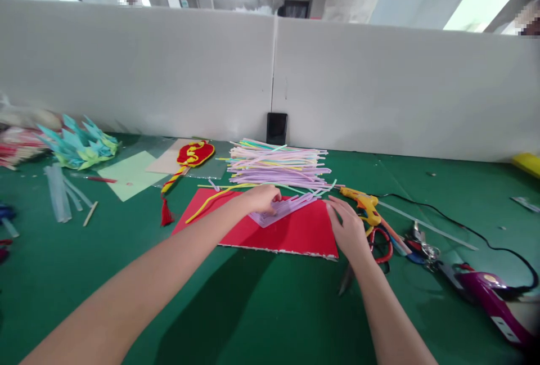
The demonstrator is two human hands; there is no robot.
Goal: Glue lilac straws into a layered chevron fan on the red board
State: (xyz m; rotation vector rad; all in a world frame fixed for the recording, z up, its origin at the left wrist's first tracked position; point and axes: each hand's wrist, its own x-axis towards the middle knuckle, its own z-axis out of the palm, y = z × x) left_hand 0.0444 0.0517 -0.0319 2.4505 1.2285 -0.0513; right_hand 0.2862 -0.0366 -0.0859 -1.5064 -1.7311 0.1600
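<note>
Your left hand (pixel 265 199) curls over the left part of the lilac fuzzy stems (pixel 289 207), which lie bent on the red board (pixel 295 241); you can't tell from this view whether its fingers are clamped on them. Your right hand (pixel 348 224) is at the board's right edge, fingers apart and holding nothing, just beside the yellow glue gun (pixel 366 204). Behind both of your 2 hands, a pile of pastel stems (pixel 278 165) lies on the green table (pixel 270 309), near 1 black phone (pixel 277 127).
</note>
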